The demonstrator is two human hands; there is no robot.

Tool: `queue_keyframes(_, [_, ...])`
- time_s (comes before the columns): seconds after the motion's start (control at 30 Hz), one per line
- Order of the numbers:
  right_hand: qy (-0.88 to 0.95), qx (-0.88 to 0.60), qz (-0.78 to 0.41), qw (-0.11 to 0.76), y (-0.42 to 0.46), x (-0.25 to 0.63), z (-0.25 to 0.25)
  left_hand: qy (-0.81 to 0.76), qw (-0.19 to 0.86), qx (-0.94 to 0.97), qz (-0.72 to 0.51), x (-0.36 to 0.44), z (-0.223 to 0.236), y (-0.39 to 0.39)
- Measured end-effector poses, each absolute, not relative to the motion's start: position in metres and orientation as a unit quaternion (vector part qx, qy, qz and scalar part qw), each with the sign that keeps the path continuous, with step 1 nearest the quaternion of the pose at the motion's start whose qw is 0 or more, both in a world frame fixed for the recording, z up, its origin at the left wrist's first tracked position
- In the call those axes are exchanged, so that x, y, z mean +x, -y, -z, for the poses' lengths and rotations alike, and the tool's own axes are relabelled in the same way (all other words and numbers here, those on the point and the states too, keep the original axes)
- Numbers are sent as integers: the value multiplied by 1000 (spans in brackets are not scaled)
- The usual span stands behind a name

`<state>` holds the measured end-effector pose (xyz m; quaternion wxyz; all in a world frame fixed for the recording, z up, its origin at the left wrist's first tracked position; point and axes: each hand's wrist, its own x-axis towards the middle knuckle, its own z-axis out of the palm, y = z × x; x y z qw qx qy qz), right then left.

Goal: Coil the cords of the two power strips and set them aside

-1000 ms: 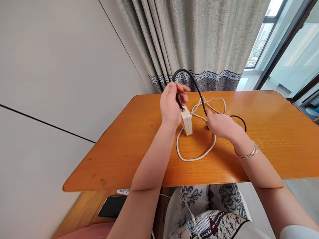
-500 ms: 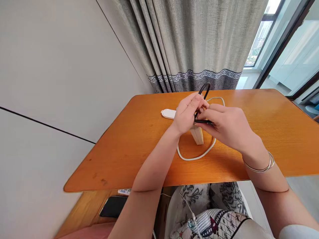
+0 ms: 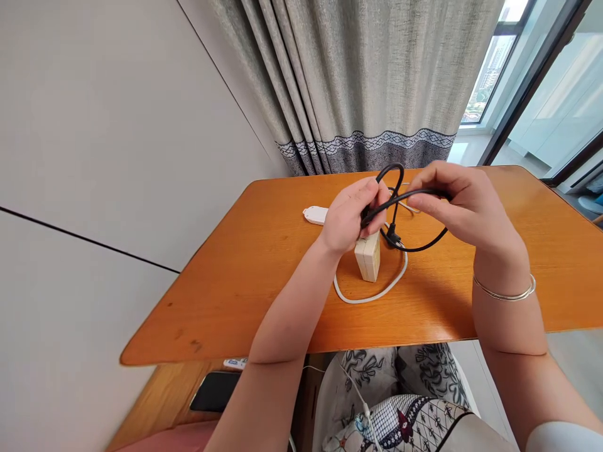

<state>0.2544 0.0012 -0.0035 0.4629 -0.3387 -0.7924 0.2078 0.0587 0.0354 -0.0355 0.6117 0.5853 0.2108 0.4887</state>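
Over the counter [image 3: 264, 276], the left hand [image 3: 351, 213] is pinching a looped black cable [image 3: 414, 250] and covering part of it; the right hand [image 3: 478, 204] is pinching another stretch. The left hand is hiding the top of a pale box [image 3: 368, 260] and one end of a white strip [image 3: 315, 215].

The wooden bench [image 3: 226, 295] spread beneath the left hand [image 3: 351, 216] and right hand [image 3: 466, 204]. A white strip [image 3: 315, 215] lay left of the left hand, a white cord [image 3: 360, 302] below it, a black plug [image 3: 392, 236] between both hands.
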Motion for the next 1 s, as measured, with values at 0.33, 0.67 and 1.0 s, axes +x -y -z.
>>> queue_keyframes(0.33, [746, -362, -106, 548, -17, 235, 22, -188, 676, 567, -431, 57, 31, -34])
queue_keyframes(0.67, [722, -365, -63, 584, -23, 240, 23, -222, 675, 578, -401, 54, 25, -28])
queue_keyframes(1.0, [744, -351, -106, 559, -20, 239, 21, -239, 718, 525, -389, 58, 17, -22])
